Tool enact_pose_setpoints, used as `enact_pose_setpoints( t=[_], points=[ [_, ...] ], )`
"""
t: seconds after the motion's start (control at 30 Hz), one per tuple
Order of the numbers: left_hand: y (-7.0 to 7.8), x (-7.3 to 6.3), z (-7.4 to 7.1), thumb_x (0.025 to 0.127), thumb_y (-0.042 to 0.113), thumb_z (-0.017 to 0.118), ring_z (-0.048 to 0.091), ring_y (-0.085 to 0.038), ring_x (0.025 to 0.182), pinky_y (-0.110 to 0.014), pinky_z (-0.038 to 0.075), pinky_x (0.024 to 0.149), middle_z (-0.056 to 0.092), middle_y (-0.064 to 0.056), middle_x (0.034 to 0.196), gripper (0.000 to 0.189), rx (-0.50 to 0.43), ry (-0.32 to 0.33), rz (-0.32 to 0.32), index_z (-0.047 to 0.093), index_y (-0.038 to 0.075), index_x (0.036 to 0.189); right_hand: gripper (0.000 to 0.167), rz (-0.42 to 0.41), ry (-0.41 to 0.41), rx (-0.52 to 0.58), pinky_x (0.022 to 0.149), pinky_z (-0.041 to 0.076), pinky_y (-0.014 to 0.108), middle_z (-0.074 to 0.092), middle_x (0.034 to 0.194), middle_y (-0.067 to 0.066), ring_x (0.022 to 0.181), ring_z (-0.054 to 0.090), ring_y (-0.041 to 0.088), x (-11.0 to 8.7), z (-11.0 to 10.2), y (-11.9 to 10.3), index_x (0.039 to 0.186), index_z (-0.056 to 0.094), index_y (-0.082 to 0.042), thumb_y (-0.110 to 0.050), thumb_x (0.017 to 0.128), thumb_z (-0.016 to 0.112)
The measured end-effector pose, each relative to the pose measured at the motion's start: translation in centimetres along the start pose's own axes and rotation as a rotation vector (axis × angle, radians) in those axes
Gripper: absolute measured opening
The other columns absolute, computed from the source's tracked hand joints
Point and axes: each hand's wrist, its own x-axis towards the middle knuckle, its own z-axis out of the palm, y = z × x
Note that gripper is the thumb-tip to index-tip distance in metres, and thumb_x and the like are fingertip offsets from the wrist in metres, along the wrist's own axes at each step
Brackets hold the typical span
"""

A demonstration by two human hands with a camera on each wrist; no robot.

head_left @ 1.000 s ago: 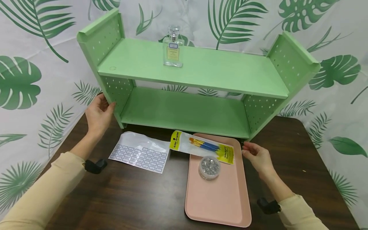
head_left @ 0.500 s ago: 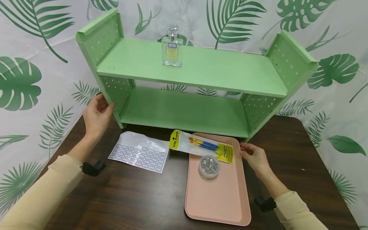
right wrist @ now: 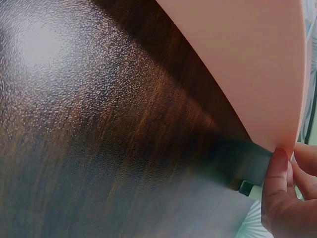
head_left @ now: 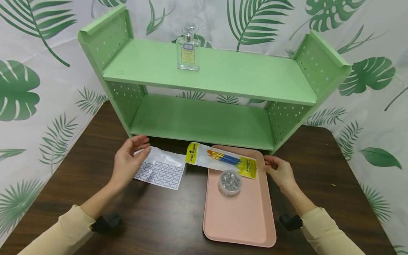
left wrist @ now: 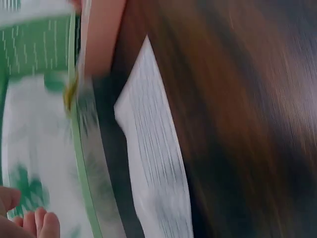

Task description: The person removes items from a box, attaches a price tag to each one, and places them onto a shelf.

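The right hand [head_left: 280,173] pinches the rim of a pink tray [head_left: 239,219] near its far right corner, thumb and fingers on either side of the edge. The tray lies on the bench [head_left: 159,223], stretching leftward from this hand and back toward the person. Just left of the same hand, a packet of paintbrushes [head_left: 223,159] rests across the tray's far end, its left end sticking out past the tray's side. A round tub [head_left: 230,182] full of silvery bits sits on the tray, left of the right hand and nearer the person than the packet.

The left hand [head_left: 127,161] holds nothing; its fingers are loosely bent, with the thumb apart. Below it and to its right lies a sheet of stickers [head_left: 162,173], partly hidden by the hand in the head view.

Beyond both hands stands a green shelf [head_left: 204,120] with two levels. A clear glass bottle [head_left: 188,53] is upright on the upper level, farther away than the left hand and to its right.
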Motion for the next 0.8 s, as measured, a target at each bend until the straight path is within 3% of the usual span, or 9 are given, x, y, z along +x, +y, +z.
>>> enact_pose_setpoints(
  t=[0.1, 0.17, 0.3, 0.37, 0.6, 0.8],
  points=[
    [0.7, -1.0, 2.5, 0.083, -0.009, 0.063, 0.063, -0.016, 0.097, -0.018, 0.050, 0.083, 0.061, -0.021, 0.114, 0.038, -0.046, -0.185, -0.017, 0.053, -0.009, 0.119, 0.033, -0.007, 0.011, 0.005, 0.064, 0.046, 0.010, 0.061, 0.106, 0.030, 0.078, 0.051, -0.005, 0.1, 0.1, 0.1, 0.119, 0.056, 0.013, 0.007, 0.087, 0.057],
    [1.2, -1.5, 4.3, 0.081, -0.009, 0.066, 0.062, -0.027, 0.100, -0.025, 0.051, 0.085, 0.059, -0.027, 0.115, 0.041, -0.068, -0.296, -0.031, 0.052, -0.008, 0.120, 0.033, -0.009, 0.013, 0.006, 0.064, 0.046, 0.009, 0.061, 0.106, 0.029, 0.078, 0.050, -0.006, 0.2, 0.1, 0.2, 0.119, 0.056, 0.012, 0.008, 0.087, 0.057],
    [1.9, -2.0, 7.7, 0.078, -0.003, 0.072, 0.060, -0.038, 0.104, -0.038, 0.050, 0.089, 0.059, -0.025, 0.117, 0.047, -0.078, -0.483, -0.034, 0.053, -0.006, 0.121, 0.033, -0.010, 0.015, -0.004, 0.064, 0.045, 0.010, 0.061, 0.106, 0.029, 0.081, 0.054, 0.001, 0.2, 0.1, 0.2, 0.119, 0.056, 0.012, 0.007, 0.087, 0.057],
    [2.0, -2.0, 9.2, 0.077, 0.000, 0.074, 0.059, -0.038, 0.105, -0.038, 0.049, 0.091, 0.059, -0.023, 0.120, 0.049, -0.061, -0.558, -0.023, 0.054, -0.005, 0.121, 0.033, -0.009, 0.010, -0.009, 0.064, 0.045, 0.010, 0.061, 0.106, 0.029, 0.084, 0.055, 0.007, 0.1, 0.0, 0.2, 0.120, 0.056, 0.012, 0.007, 0.087, 0.057],
    [1.8, -1.9, 13.0, 0.075, 0.009, 0.078, 0.057, -0.032, 0.111, -0.036, 0.047, 0.096, 0.057, -0.019, 0.124, 0.057, 0.063, -0.753, 0.063, 0.052, -0.004, 0.124, 0.034, -0.010, 0.002, -0.017, 0.065, 0.046, 0.011, 0.061, 0.107, 0.028, 0.090, 0.057, 0.020, 0.0, 0.1, 0.0, 0.120, 0.056, 0.011, 0.007, 0.087, 0.056],
    [1.6, -1.9, 14.9, 0.071, 0.016, 0.082, 0.056, -0.027, 0.112, -0.034, 0.045, 0.096, 0.057, -0.015, 0.123, 0.067, 0.176, -0.831, 0.119, 0.051, -0.002, 0.128, 0.034, -0.006, 0.012, -0.015, 0.064, 0.046, 0.011, 0.062, 0.106, 0.028, 0.089, 0.057, 0.018, 0.0, 0.1, 0.0, 0.120, 0.056, 0.011, 0.008, 0.086, 0.056]
  ],
)
